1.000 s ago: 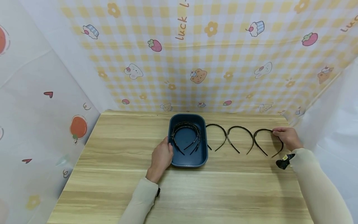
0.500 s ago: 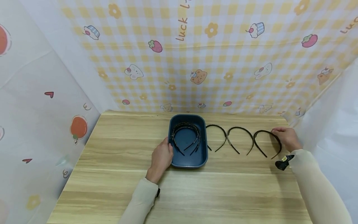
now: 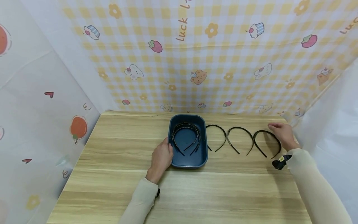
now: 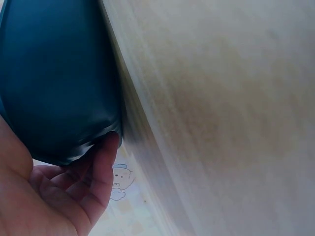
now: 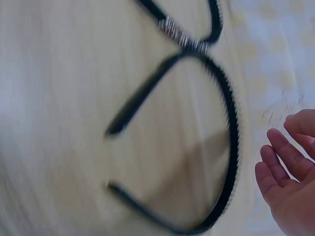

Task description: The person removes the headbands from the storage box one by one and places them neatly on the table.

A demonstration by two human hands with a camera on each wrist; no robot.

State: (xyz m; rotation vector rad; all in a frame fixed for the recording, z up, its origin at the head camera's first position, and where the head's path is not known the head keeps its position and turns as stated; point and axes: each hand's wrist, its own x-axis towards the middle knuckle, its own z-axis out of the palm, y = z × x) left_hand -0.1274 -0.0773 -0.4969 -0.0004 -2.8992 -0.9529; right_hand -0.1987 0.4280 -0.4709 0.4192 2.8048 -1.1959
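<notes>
My left hand (image 3: 162,154) grips the left side of a dark blue tub (image 3: 188,162); in the left wrist view its fingers (image 4: 104,169) bend against the edge of the tub (image 4: 59,83). Inside the tub lie overlapping black headbands (image 3: 179,125). Over the far right of the table is my right hand (image 3: 282,133), holding nothing. Closest to it is a black toothed headband (image 3: 280,144), flat on the table. The right wrist view has that headband (image 5: 233,132) apart from the loosely extended fingers (image 5: 280,152).
Two more headbands lie in a row between the tub and the rightmost one: a middle one (image 3: 240,128) with a sparkly section, and another (image 3: 216,125) beside the tub. The wooden table (image 3: 212,196) backs onto a yellow checked cloth (image 3: 212,62). White cloth walls stand at both sides.
My right hand has let go of the rightmost headband and moved slightly up and left. That headband shifted a little toward me and left. The left hand stays on the tub.
</notes>
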